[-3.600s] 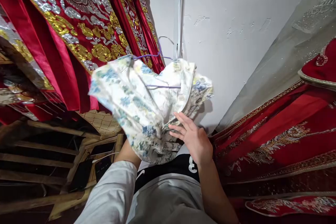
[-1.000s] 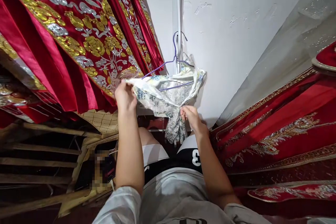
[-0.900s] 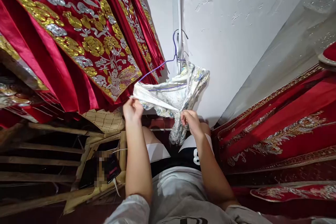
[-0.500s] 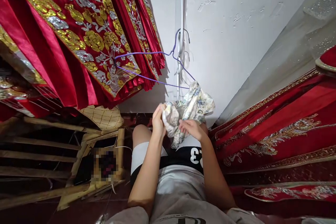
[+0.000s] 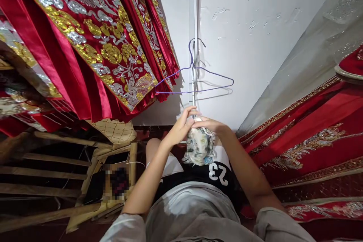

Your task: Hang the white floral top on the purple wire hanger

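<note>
A crumpled white cloth with a floral print (image 5: 200,145) hangs from my two hands, over my lap. My left hand (image 5: 181,126) holds its upper left edge, fingers bent inward and a little blurred. From the other side my right hand (image 5: 209,124) pinches the top edge, its fingertips meeting those of my left hand. What lies inside the folds is hidden. Above my hands, a bare purple wire hanger (image 5: 211,71) hangs level by its hook near a narrow white vertical strip (image 5: 195,15) on the wall.
Red garments with gold and silver embroidery (image 5: 110,53) hang at the left. More beaded red fabric (image 5: 306,140) drapes along the right. A bamboo chair (image 5: 62,174) stands at lower left, a blurred-out patch on it. The white wall (image 5: 241,15) rises ahead.
The cloth has come off the hanger, which swung back level. My hands have come together at the cloth's top, and it now hangs in a compact bunch below them.
</note>
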Demonstrator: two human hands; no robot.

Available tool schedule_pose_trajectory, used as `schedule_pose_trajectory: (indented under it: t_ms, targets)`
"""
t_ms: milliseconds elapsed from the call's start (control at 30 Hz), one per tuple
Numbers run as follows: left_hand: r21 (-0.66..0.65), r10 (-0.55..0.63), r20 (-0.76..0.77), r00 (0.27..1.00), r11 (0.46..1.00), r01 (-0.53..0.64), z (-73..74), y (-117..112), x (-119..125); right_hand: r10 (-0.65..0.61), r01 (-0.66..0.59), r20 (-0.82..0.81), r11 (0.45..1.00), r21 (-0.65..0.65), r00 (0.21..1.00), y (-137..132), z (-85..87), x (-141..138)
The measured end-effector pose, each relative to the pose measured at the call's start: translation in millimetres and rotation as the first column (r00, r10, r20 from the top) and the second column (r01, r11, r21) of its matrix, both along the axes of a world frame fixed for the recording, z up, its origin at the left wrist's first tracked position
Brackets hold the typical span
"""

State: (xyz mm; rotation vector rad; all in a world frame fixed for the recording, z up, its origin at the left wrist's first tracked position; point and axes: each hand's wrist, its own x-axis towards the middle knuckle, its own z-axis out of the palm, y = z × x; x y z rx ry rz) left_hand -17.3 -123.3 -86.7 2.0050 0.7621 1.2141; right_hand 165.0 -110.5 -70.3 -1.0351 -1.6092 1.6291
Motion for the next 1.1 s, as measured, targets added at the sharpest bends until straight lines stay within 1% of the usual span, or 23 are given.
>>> schedule_pose_trajectory:
  t_ms: [33, 67, 100, 133, 167, 200, 233, 300, 333, 367, 433, 500, 533, 567, 633, 700, 767, 833, 867, 900, 933, 1000, 1100]
  targets:
    - [-0.058, -0.079, -0.036, 0.996, 0.995, 0.077, -4.9, 7.1, -3.9, 0.178, -0.178, 0.078, 0.984, -0.018, 0.981, 3.4, 12.3, 5.2]
    - [-0.118, -0.149, -0.096, 0.984, 0.983, 0.137, -10.0, 12.8, -8.2, 0.331, -0.331, 0.161, 0.943, -0.025, 0.93, 7.7, 24.0, 11.2]
    - [-0.173, -0.202, -0.173, 0.964, 0.97, 0.172, -14.6, 16.8, -13.0, 0.41, -0.422, 0.242, 0.906, 0.001, 0.88, 12.8, 34.4, 17.5]
    - [-0.211, -0.236, -0.26, 0.936, 0.96, 0.184, -18.0, 19.3, -18.6, 0.383, -0.426, 0.309, 0.901, 0.085, 0.87, 19.1, 42.3, 23.7]
    - [-0.224, -0.249, -0.356, 0.901, 0.959, 0.176, -19.9, 20.2, -25.1, 0.273, -0.359, 0.345, 0.908, 0.215, 0.898, 26.6, 47.2, 29.1]
    - [-0.208, -0.231, -0.456, 0.86, 0.967, 0.15, -20.1, 20.0, -32.5, 0.109, -0.234, 0.332, 0.902, 0.364, 0.937, 35.0, 48.5, 33.2]
    - [-0.164, -0.185, -0.552, 0.813, 0.98, 0.112, -18.6, 18.8, -40.6, -0.079, -0.069, 0.267, 0.862, 0.502, 0.961, 44.0, 46.2, 35.9]
    - [-0.022, -0.026, -0.703, 0.711, 1.0, 0.014, -12.4, 14.9, -57.8, -0.379, 0.233, 0.084, 0.713, 0.662, 0.922, 62.4, 32.7, 37.2]
    - [0.041, 0.05, -0.755, 0.654, 0.999, -0.028, -8.8, 13.1, -66.6, -0.46, 0.318, 0.026, 0.653, 0.688, 0.888, 70.7, 23.5, 36.6]
    - [0.085, 0.107, -0.792, 0.601, 0.994, -0.066, -5.4, 11.9, -75.4, -0.503, 0.357, 0.006, 0.622, 0.697, 0.864, 77.9, 14.1, 35.9]
    - [0.106, 0.167, -0.848, 0.503, 0.983, -0.147, -0.1, 13.1, -92.8, -0.527, 0.359, 0.025, 0.612, 0.705, 0.849, 87.4, -1.0, 36.8]
    - [0.072, 0.169, -0.874, 0.455, 0.972, -0.224, 4.1, 21.2, -109.3, -0.529, 0.343, 0.046, 0.611, 0.713, 0.847, 90.3, -7.5, 43.4]
    - [0.062, 0.176, -0.865, 0.469, 0.967, -0.247, 6.6, 27.9, -116.6, -0.537, 0.346, 0.044, 0.602, 0.719, 0.843, 89.7, -7.3, 48.8]
    - [0.073, 0.197, -0.838, 0.509, 0.965, -0.254, 9.8, 35.8, -122.7, -0.546, 0.355, 0.037, 0.593, 0.723, 0.837, 88.2, -5.3, 55.3]
    - [0.149, 0.256, -0.725, 0.639, 0.965, -0.217, 19.0, 52.6, -129.6, -0.564, 0.376, 0.023, 0.58, 0.722, 0.825, 83.7, 2.1, 69.0]
    - [0.234, 0.272, -0.584, 0.765, 0.959, -0.163, 31.4, 66.5, -128.0, -0.58, 0.391, 0.019, 0.573, 0.72, 0.815, 78.2, 10.6, 79.4]
    - [0.246, 0.253, -0.424, 0.87, 0.956, -0.158, 45.5, 75.3, -118.5, -0.56, 0.377, 0.032, 0.597, 0.708, 0.828, 72.1, 17.1, 82.7]
    - [0.185, 0.263, -0.221, 0.939, 0.957, -0.224, 59.8, 80.2, -104.8, -0.487, 0.331, 0.053, 0.664, 0.67, 0.872, 65.0, 20.5, 79.0]
    - [0.133, 0.275, -0.13, 0.953, 0.957, -0.258, 66.8, 82.1, -98.0, -0.441, 0.299, 0.059, 0.695, 0.654, 0.896, 61.3, 21.1, 75.7]
    - [0.079, 0.28, -0.068, 0.958, 0.958, -0.275, 73.4, 84.0, -92.1, -0.402, 0.269, 0.061, 0.71, 0.651, 0.914, 57.6, 21.2, 72.5]
    - [0.028, 0.271, -0.045, 0.962, 0.963, -0.27, 79.5, 86.0, -87.5, -0.383, 0.25, 0.059, 0.705, 0.664, 0.922, 54.4, 21.0, 70.3]
    - [-0.07, 0.216, -0.081, 0.973, 0.973, -0.222, 89.5, 90.2, -83.5, -0.425, 0.277, 0.03, 0.641, 0.716, 0.905, 50.5, 20.7, 71.6]
    - [-0.194, 0.137, -0.094, 0.986, 0.969, -0.153, 97.4, 95.7, -88.5, -0.599, 0.439, -0.072, 0.494, 0.75, 0.797, 55.7, 22.4, 90.4]
